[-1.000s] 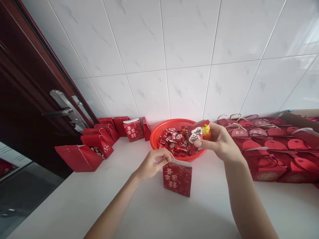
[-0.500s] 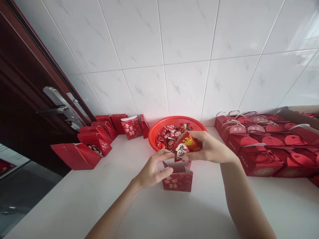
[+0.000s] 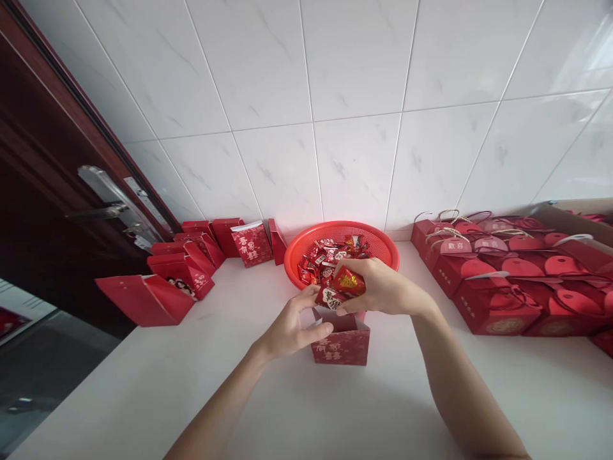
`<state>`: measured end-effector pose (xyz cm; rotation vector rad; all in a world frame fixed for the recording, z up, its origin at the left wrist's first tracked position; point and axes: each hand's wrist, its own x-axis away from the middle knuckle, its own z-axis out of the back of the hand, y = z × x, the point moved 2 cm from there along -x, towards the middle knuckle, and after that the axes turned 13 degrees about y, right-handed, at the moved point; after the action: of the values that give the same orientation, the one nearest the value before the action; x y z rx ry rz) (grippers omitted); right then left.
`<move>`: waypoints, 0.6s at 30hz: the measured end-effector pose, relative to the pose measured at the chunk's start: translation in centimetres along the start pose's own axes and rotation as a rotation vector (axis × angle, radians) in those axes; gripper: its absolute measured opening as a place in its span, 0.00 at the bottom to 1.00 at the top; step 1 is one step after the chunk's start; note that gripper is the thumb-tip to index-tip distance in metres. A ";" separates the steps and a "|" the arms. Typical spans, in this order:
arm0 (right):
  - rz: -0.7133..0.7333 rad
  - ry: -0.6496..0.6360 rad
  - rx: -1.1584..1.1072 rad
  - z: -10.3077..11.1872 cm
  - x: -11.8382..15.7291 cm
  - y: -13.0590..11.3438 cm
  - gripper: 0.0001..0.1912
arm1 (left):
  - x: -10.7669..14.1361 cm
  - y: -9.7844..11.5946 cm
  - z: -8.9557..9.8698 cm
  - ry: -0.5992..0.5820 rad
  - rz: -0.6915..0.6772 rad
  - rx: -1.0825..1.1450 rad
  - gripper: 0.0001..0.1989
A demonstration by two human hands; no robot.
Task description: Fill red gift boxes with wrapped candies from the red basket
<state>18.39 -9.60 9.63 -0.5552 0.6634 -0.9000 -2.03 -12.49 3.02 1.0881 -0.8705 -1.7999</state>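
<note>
Chg vs ~1 s ago: red box (image 3: 352,350) top was pinched nearly flat, now mouth spread; wrapped packet (image 3: 350,281) came off the basket (image 3: 383,239) side, now lower, right at box mouth. Looks like the insert step in progress, not released yet. R hand (image 3: 383,287) clamped on packet, thumb vs fingers; 1 or 2 pcs, can't tell. L hand (image 3: 287,326) thumb & fingers apart, at left edge of mouth, thumb by front panel; grip force n/a. Packet long axis approx. diag., upper R to lower L, white-label end down-left twd opening. Box upright on table (image 3: 335,412), mouth up, printed face twd wearer.
</note>
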 end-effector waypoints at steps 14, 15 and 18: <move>0.116 0.073 -0.373 0.3 0.4 -0.9 0.06 | 0.2 -0.4 -0.1 -0.005 0.039 -0.002 0.20; 0.136 0.035 -0.363 0.1 0.4 -0.9 0.06 | 0.2 -0.3 -0.1 -0.008 0.041 0.004 0.19; 0.182 -0.028 -0.339 -0.6 0.3 -1.0 0.07 | 0.3 -0.4 -0.2 -0.001 0.073 0.051 0.21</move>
<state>17.54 -10.46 9.85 -0.7947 0.8341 -0.6108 -2.07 -12.63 2.54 1.0737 -0.9497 -1.7262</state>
